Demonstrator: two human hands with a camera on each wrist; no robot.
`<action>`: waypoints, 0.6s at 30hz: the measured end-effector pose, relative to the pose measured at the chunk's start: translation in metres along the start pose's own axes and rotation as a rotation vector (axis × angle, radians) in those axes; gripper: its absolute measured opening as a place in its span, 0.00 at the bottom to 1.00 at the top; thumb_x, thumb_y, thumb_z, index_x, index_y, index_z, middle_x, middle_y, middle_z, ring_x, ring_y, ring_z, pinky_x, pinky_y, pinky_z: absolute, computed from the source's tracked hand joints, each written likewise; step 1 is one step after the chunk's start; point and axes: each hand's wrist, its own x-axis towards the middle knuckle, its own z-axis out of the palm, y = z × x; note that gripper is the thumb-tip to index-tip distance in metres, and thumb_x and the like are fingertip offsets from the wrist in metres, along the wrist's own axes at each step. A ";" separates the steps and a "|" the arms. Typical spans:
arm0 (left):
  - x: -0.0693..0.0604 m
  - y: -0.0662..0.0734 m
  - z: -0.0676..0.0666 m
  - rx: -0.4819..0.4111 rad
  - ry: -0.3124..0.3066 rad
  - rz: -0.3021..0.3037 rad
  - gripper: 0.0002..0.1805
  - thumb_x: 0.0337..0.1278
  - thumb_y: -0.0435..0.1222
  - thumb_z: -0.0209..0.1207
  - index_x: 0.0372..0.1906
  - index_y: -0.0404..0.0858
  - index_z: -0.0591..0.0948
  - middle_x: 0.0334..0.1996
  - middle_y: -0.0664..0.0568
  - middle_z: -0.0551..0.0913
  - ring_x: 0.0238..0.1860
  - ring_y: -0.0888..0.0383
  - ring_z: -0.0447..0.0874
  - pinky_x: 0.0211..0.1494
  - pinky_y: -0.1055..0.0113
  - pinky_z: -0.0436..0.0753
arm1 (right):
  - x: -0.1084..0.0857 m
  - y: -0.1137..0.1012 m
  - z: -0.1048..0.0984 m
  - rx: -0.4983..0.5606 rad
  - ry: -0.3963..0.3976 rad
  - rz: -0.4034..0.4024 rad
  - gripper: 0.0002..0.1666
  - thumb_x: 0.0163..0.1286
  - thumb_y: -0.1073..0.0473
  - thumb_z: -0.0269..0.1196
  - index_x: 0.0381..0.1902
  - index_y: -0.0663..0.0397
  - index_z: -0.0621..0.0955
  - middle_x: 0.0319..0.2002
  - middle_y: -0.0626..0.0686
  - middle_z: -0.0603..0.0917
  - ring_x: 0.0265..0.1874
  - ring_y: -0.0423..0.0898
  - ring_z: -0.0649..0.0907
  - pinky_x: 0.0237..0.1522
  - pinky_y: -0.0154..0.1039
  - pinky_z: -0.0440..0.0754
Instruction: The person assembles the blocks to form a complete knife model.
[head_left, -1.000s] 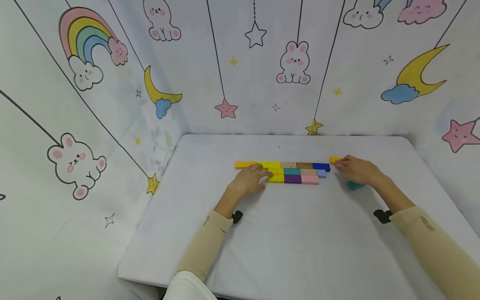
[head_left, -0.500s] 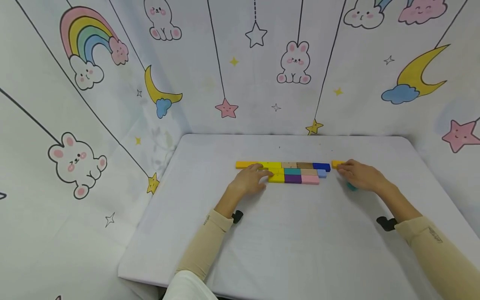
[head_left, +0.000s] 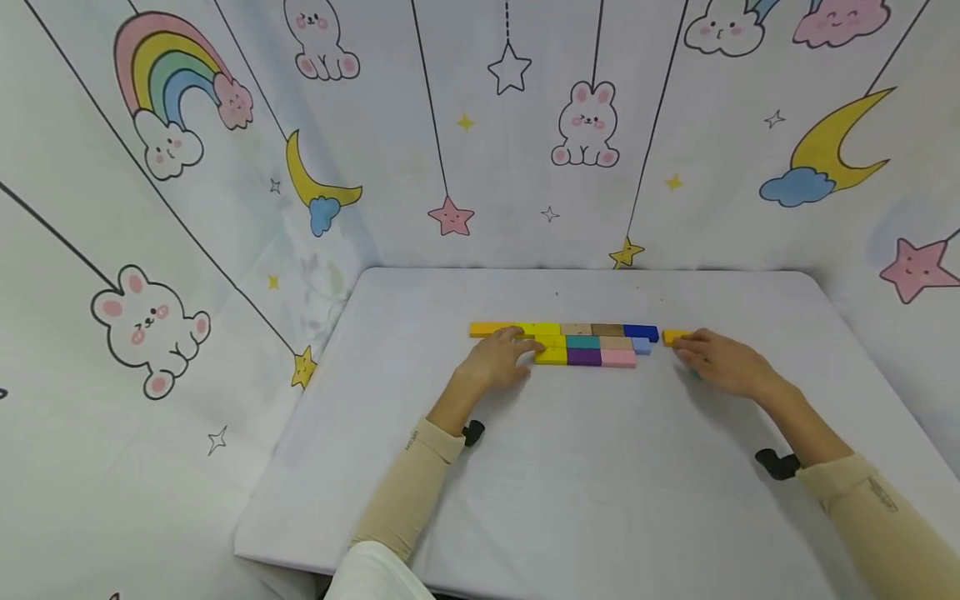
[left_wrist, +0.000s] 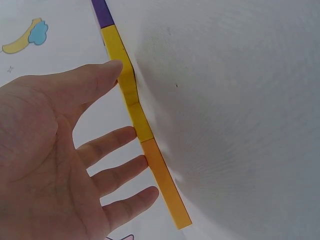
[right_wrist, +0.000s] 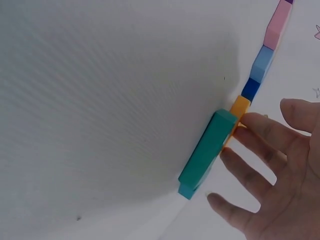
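Observation:
Flat coloured blocks lie in three rows against one another on the white table. The back row runs from a long orange block (head_left: 487, 329) through yellow, tan and brown to a dark blue block (head_left: 641, 332). Purple (head_left: 584, 357) and pink (head_left: 618, 358) blocks are in the front row. My left hand (head_left: 491, 360) touches the rows' left end, fingers spread, thumb by a yellow block (left_wrist: 118, 45). My right hand (head_left: 726, 364) has fingertips against a short orange block (head_left: 672, 337), just right of the dark blue one. A teal block (right_wrist: 207, 147) lies beside it, mostly hidden in the head view.
A white cloth covers the table (head_left: 585, 483). Behind it and at both sides hang white sheets printed with rabbits, stars and moons. A black wrist camera (head_left: 777, 464) sits below my right sleeve; another (head_left: 473, 432) is at my left wrist.
My right hand has drawn the short orange block slightly towards me, now nearly in line with the back row, and covers more of the teal block. The left hand has stayed still.

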 end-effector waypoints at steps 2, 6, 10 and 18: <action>0.000 0.000 0.000 -0.004 0.000 0.000 0.27 0.76 0.46 0.59 0.75 0.61 0.73 0.80 0.49 0.63 0.80 0.47 0.60 0.80 0.48 0.66 | -0.003 -0.001 0.001 -0.006 0.010 -0.002 0.29 0.87 0.51 0.48 0.71 0.66 0.75 0.65 0.73 0.75 0.62 0.75 0.76 0.58 0.73 0.76; 0.000 0.000 0.000 -0.010 0.000 0.003 0.27 0.75 0.45 0.60 0.75 0.60 0.73 0.80 0.48 0.63 0.79 0.47 0.60 0.80 0.48 0.66 | -0.008 -0.003 0.005 -0.022 0.032 -0.019 0.27 0.86 0.52 0.49 0.70 0.66 0.76 0.64 0.73 0.76 0.59 0.74 0.78 0.56 0.71 0.78; 0.000 0.001 -0.001 -0.023 0.001 0.003 0.27 0.75 0.45 0.60 0.75 0.60 0.74 0.80 0.47 0.64 0.79 0.46 0.60 0.80 0.47 0.65 | -0.013 -0.007 0.008 -0.023 0.051 -0.042 0.26 0.86 0.54 0.51 0.70 0.66 0.76 0.63 0.72 0.77 0.58 0.72 0.80 0.56 0.70 0.79; -0.002 0.001 -0.003 -0.030 0.002 -0.004 0.27 0.75 0.45 0.59 0.75 0.60 0.74 0.80 0.48 0.63 0.79 0.45 0.60 0.79 0.46 0.66 | -0.021 -0.013 0.012 -0.008 0.077 -0.072 0.25 0.85 0.54 0.53 0.69 0.65 0.78 0.63 0.71 0.78 0.59 0.70 0.80 0.57 0.68 0.80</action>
